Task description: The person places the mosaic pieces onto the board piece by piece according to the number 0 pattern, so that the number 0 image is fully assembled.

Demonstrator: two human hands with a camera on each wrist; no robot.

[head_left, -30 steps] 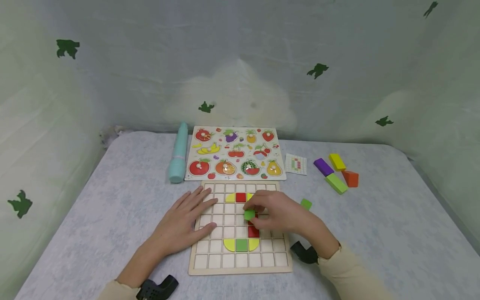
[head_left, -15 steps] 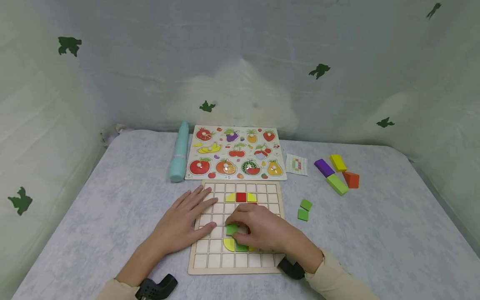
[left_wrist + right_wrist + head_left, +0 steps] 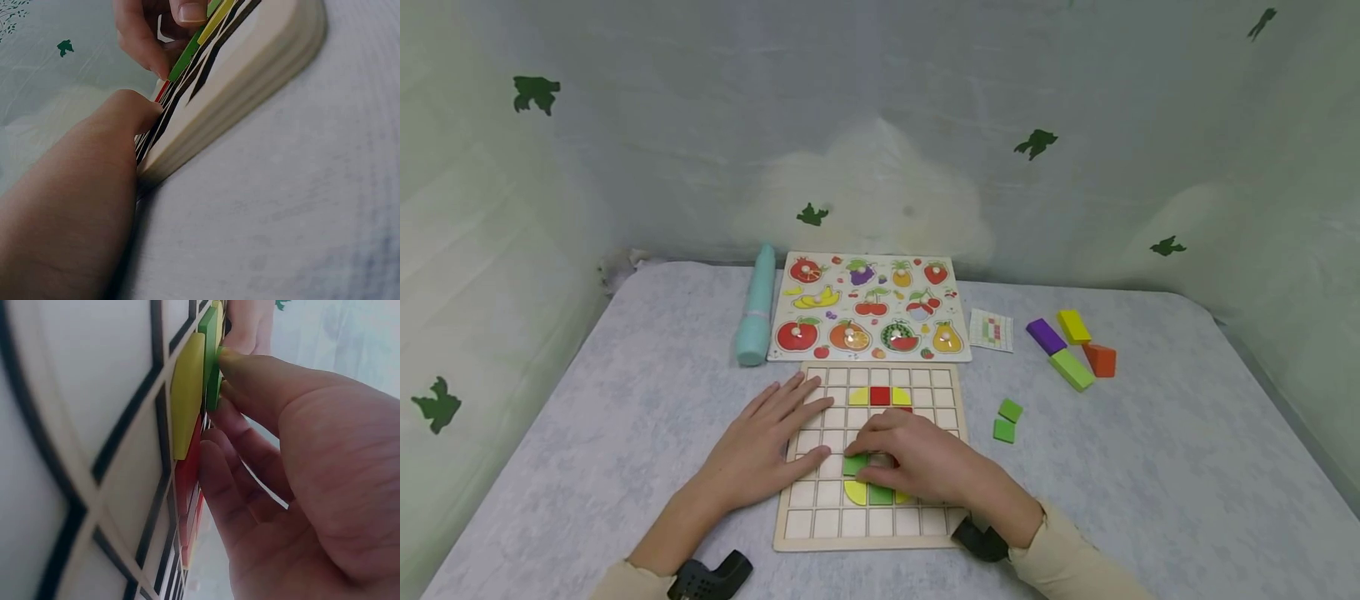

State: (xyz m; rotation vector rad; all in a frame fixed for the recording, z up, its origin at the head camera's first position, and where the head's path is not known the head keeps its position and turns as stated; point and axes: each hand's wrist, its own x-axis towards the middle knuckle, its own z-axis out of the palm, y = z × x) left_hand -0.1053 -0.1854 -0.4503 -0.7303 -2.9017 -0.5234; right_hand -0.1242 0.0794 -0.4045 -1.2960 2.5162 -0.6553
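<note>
1. A grey tabletop [image 3: 1150,467] is seen, with everything laid out on it.
2. A fruit puzzle board [image 3: 868,307] is set at the far side, with a teal tube [image 3: 756,305] just beside it on the left.
3. A wooden grid board [image 3: 805,500] is placed nearer, just in front of the fruit puzzle board; yellow, red and green tiles are seated in its middle columns.
4. The left hand [image 3: 767,446] is laid flat on the grid board's left part, fingers straight and spread, nothing grasped.
5. The right hand [image 3: 917,462] is bent over the board's centre, its fingertips [image 3: 228,359] pinching a green tile [image 3: 854,464] against the grid, just above a yellow tile [image 3: 854,492].
6. Coloured blocks [image 3: 1070,346] are grouped at the far right.
7. Two loose green tiles [image 3: 1006,421] are left just right of the grid board.
</note>
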